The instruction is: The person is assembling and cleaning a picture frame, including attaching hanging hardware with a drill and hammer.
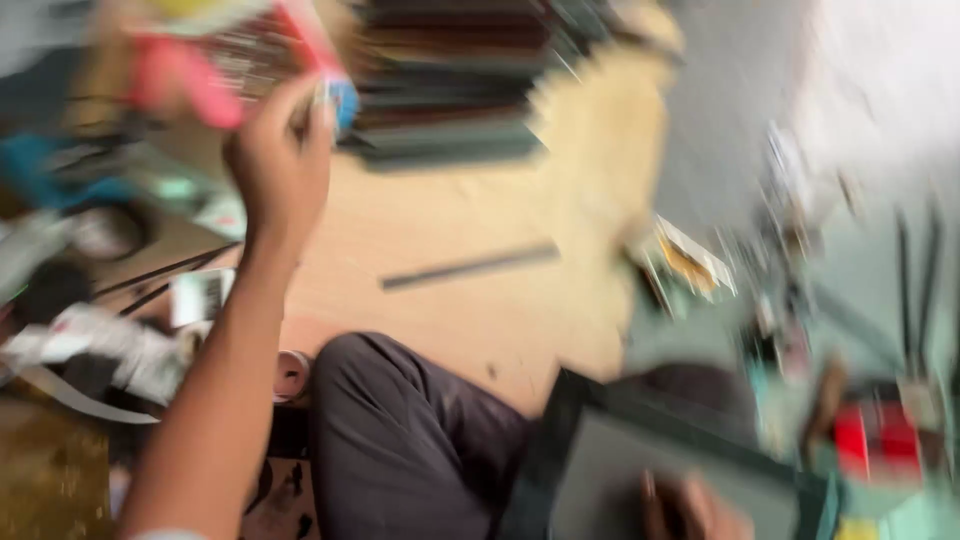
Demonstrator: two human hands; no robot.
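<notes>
**Left hand up at a small blue thing, right hand down on a dark frame**

Up at top left, left hand raised, arm stretched away from the body, fingers curled and pinched round a small blue-and-white object. Too blurred to name that object; just behind it, a red and pink packet, equally smeared. Beside the fingers to the right, a stack of dark flat panels, lying on the wooden floor, edges roughly lined up.

Down at bottom right, right hand resting on a dark green-edged frame, fingers laid over its flat grey face near the lower edge. Closed around it or merely pressing on top — cannot tell through the motion blur. Frame tilted across the lap, touching the knee of the grey trousers.

Mid-floor, well apart from both hands, a thin dark strip lying flat and alone on the wood. Far left, a jumble of cables, a white rag and a teal tool, near the left forearm but not touching it. Over on the right, more clutter: a small yellow-and-white card, a red block, several upright dark rods against a pale green surface. Everything streaked by camera movement, fine detail lost.
</notes>
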